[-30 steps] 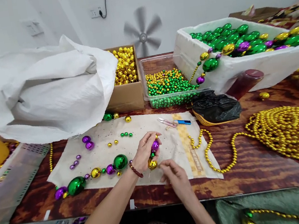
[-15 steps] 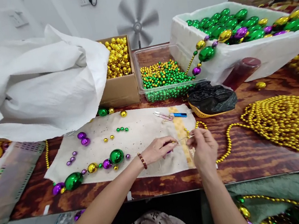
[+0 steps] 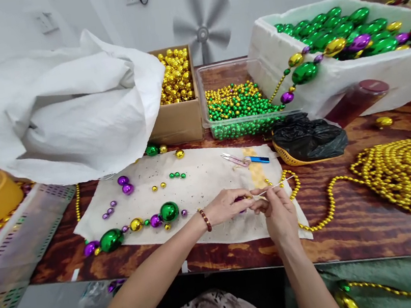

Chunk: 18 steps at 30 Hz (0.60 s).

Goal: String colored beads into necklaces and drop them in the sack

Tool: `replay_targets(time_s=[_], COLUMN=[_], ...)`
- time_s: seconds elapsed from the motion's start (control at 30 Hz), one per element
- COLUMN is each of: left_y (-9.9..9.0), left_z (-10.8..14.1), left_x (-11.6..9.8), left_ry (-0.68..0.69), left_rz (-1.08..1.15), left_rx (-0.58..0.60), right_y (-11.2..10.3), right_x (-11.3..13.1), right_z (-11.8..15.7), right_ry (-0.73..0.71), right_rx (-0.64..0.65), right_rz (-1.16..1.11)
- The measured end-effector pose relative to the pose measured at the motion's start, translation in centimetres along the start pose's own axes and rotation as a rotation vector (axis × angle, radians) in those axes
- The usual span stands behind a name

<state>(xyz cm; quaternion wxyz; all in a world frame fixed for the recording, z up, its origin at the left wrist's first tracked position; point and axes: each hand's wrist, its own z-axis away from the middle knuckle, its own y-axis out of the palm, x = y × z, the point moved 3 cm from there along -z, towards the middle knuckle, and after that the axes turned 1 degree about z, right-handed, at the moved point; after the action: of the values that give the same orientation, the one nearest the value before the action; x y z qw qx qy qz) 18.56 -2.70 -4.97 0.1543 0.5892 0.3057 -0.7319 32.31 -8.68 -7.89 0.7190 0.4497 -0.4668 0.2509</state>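
My left hand (image 3: 228, 205), with a brown bead bracelet at the wrist, is closed in a pinch over the cream cloth (image 3: 196, 196). A small purple bead (image 3: 240, 198) shows partly at its fingers. My right hand (image 3: 279, 210) meets it, thumb and fingers pinched on a thin, pale, needle-like rod (image 3: 283, 181) that slants up to the right. The fingertips hide where rod and bead meet. Behind the right hand curls the end of a gold bead string (image 3: 296, 187). Left of my hands lies a row of large beads, including a green ball (image 3: 169, 211).
Small scissors (image 3: 234, 160) and a blue-handled tool (image 3: 259, 159) lie on the cloth. Behind stand a carton of gold beads (image 3: 181, 121), a clear bin (image 3: 240, 128) and a foam box (image 3: 350, 86). A black bag in a yellow basket (image 3: 307, 139) and a gold bead pile (image 3: 406, 180) are right.
My right hand has come closer to the left, and their fingertips now meet. The rod now sticks out past the right fingers. The whole view has shifted slightly.
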Motion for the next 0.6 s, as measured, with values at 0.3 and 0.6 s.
replay_targets(time_s=[0.3,0.6], left_y=[-0.9,-1.3], left_z=[0.2,1.5], left_x=[-1.5,-1.6], left_ry=[0.099,0.14], left_rz=[-0.264,-0.461], left_rx=[-0.031,-0.024], right_y=[-0.5,-0.2], right_x=[2.6,2.1], right_z=[0.2,0.5], right_ry=[0.001,0.024], right_rx=[0.074,0.044], right_rz=[-0.019,0.048])
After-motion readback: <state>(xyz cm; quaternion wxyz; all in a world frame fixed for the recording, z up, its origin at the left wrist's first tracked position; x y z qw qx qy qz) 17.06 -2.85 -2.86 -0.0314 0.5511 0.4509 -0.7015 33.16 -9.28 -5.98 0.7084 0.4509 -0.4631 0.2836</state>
